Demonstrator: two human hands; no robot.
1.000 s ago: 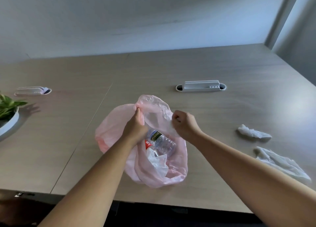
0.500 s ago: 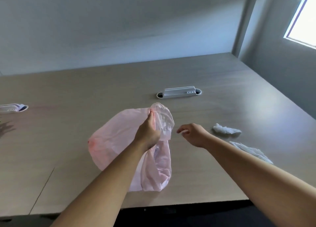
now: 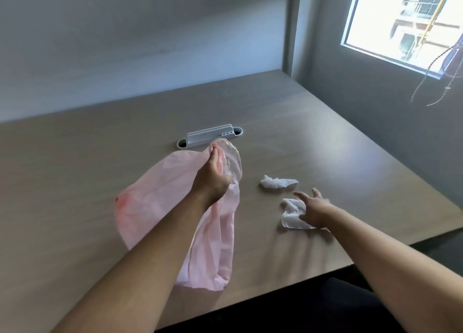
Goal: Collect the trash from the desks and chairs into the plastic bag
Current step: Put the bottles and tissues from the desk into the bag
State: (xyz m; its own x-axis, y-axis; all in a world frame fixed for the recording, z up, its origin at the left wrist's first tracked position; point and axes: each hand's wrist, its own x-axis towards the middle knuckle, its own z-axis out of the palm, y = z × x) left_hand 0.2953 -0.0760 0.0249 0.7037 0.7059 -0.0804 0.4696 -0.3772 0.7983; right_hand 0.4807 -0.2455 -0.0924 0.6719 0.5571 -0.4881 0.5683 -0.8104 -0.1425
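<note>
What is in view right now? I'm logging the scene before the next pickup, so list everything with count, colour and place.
plastic bag: 1, translucent pink, hanging from the left hand over the middle of the desk.
crumpled tissues: 2, white, on the desk to the right of the bag; the farther one lies free, the nearer one is partly under the right hand.
cable tray: 1, white, set in the desk behind the bag.
desk: 1, grey-brown wood grain, fills the lower view.
window: 1, bright, upper right wall.
left hand: 1, closed on the bag's rim.
right hand: 1, fingers spread, reaching at the nearer tissue.
</note>
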